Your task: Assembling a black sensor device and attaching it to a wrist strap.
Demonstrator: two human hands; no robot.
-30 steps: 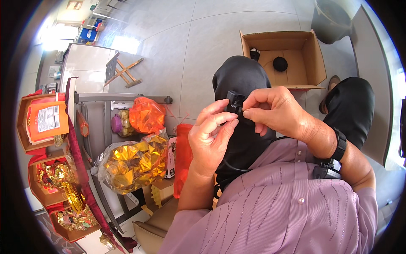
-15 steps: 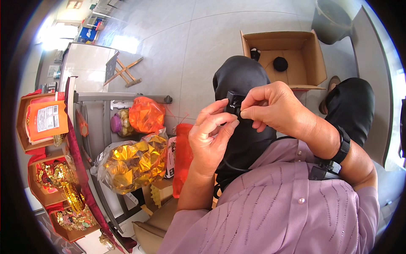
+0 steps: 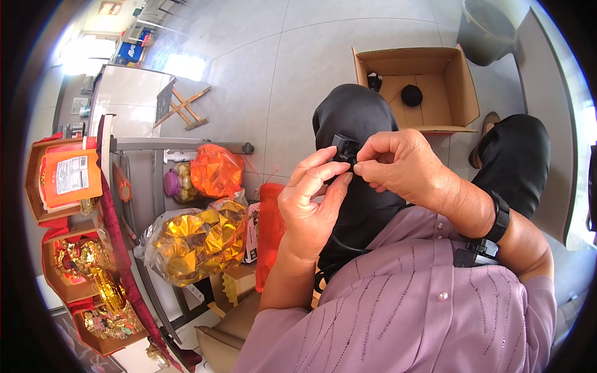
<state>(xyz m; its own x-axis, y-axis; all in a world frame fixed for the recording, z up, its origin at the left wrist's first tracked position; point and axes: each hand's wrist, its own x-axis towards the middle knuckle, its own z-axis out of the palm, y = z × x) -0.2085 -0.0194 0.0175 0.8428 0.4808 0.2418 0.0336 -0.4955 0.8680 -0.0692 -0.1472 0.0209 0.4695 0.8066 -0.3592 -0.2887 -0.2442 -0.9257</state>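
Observation:
Above my bent knee in black trousers, a small black boxy piece (image 3: 343, 144) sits between my fingertips; its exact kind is not clear. My left hand (image 3: 313, 208) pinches at its lower end, thumb and fingers drawn together from the left. From the right, my right hand (image 3: 407, 165) presses thumb and forefinger at the same spot, its other fingers curled. What lies right between the fingertips is too small and too covered to make out. A black band with a small black device (image 3: 498, 216) circles my right wrist.
An open cardboard box (image 3: 451, 84) holding a black ball (image 3: 411, 96) stands on the floor beyond my knees, near a grey bin (image 3: 488, 31). At left are a bag of gold foil (image 3: 196, 242), an orange bag (image 3: 216, 169), trays of gold ornaments (image 3: 81, 258) and a folding stool (image 3: 181, 105).
My right hand has shifted slightly down, and the fingertips of both hands have come closer together at the black piece. My left hand stays nearly in place.

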